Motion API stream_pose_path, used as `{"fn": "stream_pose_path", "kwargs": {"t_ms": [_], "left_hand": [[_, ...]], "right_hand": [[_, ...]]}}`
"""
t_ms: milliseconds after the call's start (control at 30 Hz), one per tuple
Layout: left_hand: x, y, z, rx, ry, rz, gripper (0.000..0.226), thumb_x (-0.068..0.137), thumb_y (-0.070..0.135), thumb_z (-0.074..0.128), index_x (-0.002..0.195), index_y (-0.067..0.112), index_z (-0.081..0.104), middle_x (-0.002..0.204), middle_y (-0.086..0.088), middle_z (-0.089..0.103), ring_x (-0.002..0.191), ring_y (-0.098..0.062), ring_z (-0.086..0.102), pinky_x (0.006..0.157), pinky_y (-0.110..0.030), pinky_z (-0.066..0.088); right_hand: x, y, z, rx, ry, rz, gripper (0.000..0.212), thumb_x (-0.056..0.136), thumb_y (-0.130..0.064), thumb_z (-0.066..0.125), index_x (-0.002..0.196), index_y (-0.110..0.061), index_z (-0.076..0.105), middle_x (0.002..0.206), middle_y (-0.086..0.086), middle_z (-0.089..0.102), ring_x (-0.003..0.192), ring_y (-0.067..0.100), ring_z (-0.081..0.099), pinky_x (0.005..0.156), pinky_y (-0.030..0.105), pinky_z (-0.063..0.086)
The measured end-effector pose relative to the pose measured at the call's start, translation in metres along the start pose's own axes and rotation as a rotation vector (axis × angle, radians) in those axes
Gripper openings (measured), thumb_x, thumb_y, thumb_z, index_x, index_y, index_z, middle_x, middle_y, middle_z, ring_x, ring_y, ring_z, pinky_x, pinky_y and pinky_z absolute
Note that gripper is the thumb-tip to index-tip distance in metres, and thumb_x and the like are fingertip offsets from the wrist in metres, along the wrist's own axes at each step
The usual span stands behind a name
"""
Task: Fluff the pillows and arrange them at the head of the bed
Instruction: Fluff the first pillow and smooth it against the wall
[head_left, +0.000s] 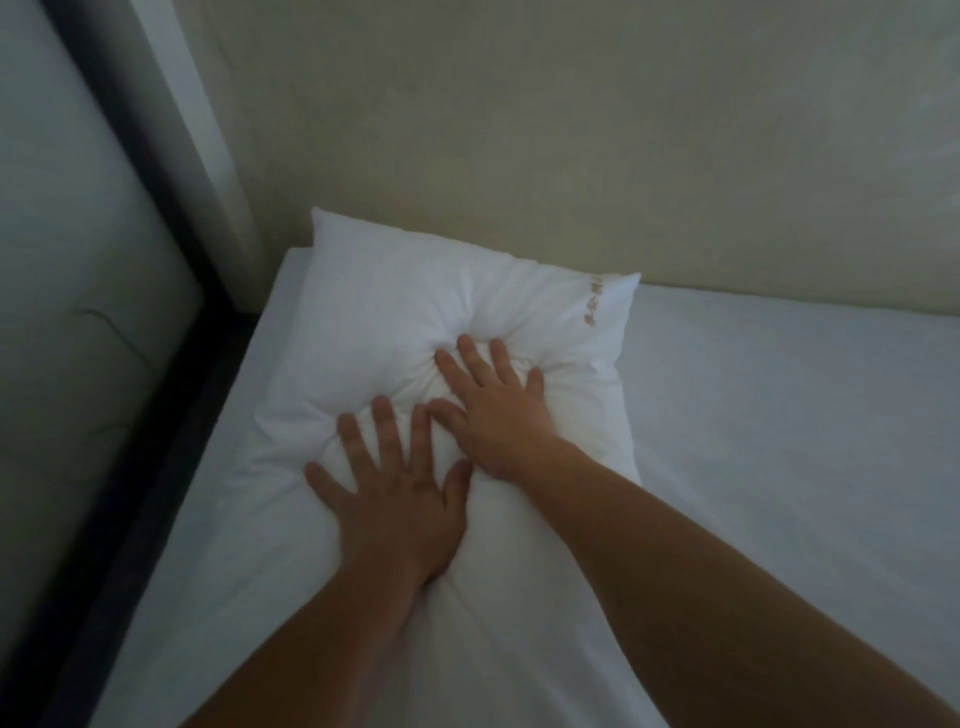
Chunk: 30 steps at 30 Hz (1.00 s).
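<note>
While both hands press flat, left hand (395, 499), right hand (493, 410), open grip, pillow (384, 306) beneath them.

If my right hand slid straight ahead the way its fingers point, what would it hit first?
The right hand lies flat on the pillow, fingers aimed up and slightly left. It would first plough into the pillow's puffed far half, then probably the beige wall behind it; depth is unclear.
</note>
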<state>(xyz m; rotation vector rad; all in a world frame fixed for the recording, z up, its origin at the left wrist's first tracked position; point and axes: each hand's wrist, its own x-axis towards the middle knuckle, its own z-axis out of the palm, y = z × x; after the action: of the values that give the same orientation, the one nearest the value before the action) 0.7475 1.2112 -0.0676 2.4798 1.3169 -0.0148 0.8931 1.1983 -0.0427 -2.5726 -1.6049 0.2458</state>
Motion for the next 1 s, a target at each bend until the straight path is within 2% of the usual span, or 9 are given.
{"fn": "stream_pose_path", "kwargs": {"t_ms": [133,200,300,367,467,533,733,900,1000], "left_hand": [[-0.022,-0.001,-0.009,-0.066,-0.017,0.013,0.071,0.079,0.07,-0.009,0.137,0.036,-0.032,0.154,0.0,-0.03,0.138,-0.031,-0.03,0.105,-0.072,-0.008],[-0.031,0.0,-0.018,-0.109,-0.025,0.022,0.071,0.081,0.07,-0.006,0.139,0.037,-0.028,0.154,0.001,-0.032,0.138,-0.029,-0.032,0.106,-0.071,-0.009],[-0.037,0.001,-0.035,-0.137,-0.026,0.031,0.07,0.084,0.068,0.0,0.142,0.036,-0.022,0.155,0.001,-0.029,0.139,-0.028,-0.029,0.107,-0.07,-0.007],[-0.029,-0.002,-0.05,-0.126,0.011,0.06,0.069,0.085,0.065,0.0,0.144,0.034,-0.016,0.157,0.001,-0.022,0.142,-0.029,-0.022,0.109,-0.068,-0.003],[0.009,-0.004,-0.075,-0.056,0.224,0.198,0.062,0.089,0.051,0.0,0.146,0.029,-0.007,0.16,-0.001,-0.009,0.145,-0.028,-0.009,0.114,-0.06,0.001],[0.038,-0.004,-0.08,-0.017,0.283,0.308,0.056,0.094,0.043,0.006,0.148,0.026,-0.001,0.16,-0.001,-0.002,0.146,-0.025,-0.006,0.116,-0.055,0.002],[0.052,-0.015,-0.017,0.031,0.074,0.327,0.062,0.091,0.054,0.006,0.147,0.03,-0.005,0.159,0.006,-0.014,0.144,-0.019,-0.018,0.115,-0.05,-0.012],[0.032,-0.03,-0.032,-0.032,-0.079,0.234,0.067,0.09,0.059,0.008,0.147,0.028,-0.01,0.157,0.003,-0.02,0.143,-0.017,-0.019,0.115,-0.047,-0.011],[-0.002,-0.056,-0.056,-0.045,-0.154,0.089,0.068,0.092,0.056,0.01,0.148,0.022,-0.009,0.159,-0.004,-0.015,0.145,-0.021,-0.013,0.117,-0.05,-0.006]], "right_hand": [[-0.016,-0.007,-0.011,0.152,0.098,0.082,0.078,0.086,-0.066,0.036,0.148,-0.033,0.002,0.159,-0.005,-0.002,0.143,0.018,-0.006,0.112,0.057,0.007],[-0.028,-0.01,-0.017,0.177,0.194,0.322,0.092,0.077,-0.078,0.033,0.148,-0.029,0.0,0.159,0.004,-0.002,0.143,0.019,-0.004,0.113,0.053,0.003],[-0.045,-0.014,-0.024,0.19,0.153,0.613,0.102,0.069,-0.087,0.023,0.148,-0.027,-0.001,0.159,0.008,-0.002,0.143,0.023,-0.005,0.11,0.057,-0.001],[-0.042,-0.016,-0.034,0.166,0.152,0.54,0.091,0.077,-0.08,0.025,0.148,-0.029,-0.001,0.159,0.006,-0.004,0.143,0.025,-0.006,0.11,0.058,-0.001],[-0.021,-0.023,-0.047,0.052,0.231,0.183,0.064,0.093,-0.058,0.021,0.148,-0.033,0.002,0.159,-0.002,-0.004,0.143,0.021,-0.006,0.113,0.055,-0.002],[-0.01,-0.029,-0.041,-0.001,0.157,0.037,0.055,0.096,-0.049,0.016,0.148,-0.035,0.004,0.159,-0.005,-0.003,0.143,0.018,-0.007,0.113,0.054,-0.001],[-0.023,0.021,0.0,0.068,0.059,0.406,0.057,0.096,-0.05,0.015,0.149,-0.032,0.005,0.159,-0.006,-0.002,0.143,0.018,-0.002,0.112,0.052,0.001],[-0.07,0.035,-0.015,0.146,0.055,0.694,0.055,0.095,-0.042,0.02,0.146,-0.022,0.017,0.156,0.008,0.017,0.139,0.029,0.016,0.108,0.053,0.016],[-0.102,0.021,-0.038,0.074,0.157,0.631,0.057,0.098,-0.042,0.02,0.149,-0.02,0.009,0.158,0.008,0.009,0.142,0.027,0.008,0.112,0.05,0.011]]}}
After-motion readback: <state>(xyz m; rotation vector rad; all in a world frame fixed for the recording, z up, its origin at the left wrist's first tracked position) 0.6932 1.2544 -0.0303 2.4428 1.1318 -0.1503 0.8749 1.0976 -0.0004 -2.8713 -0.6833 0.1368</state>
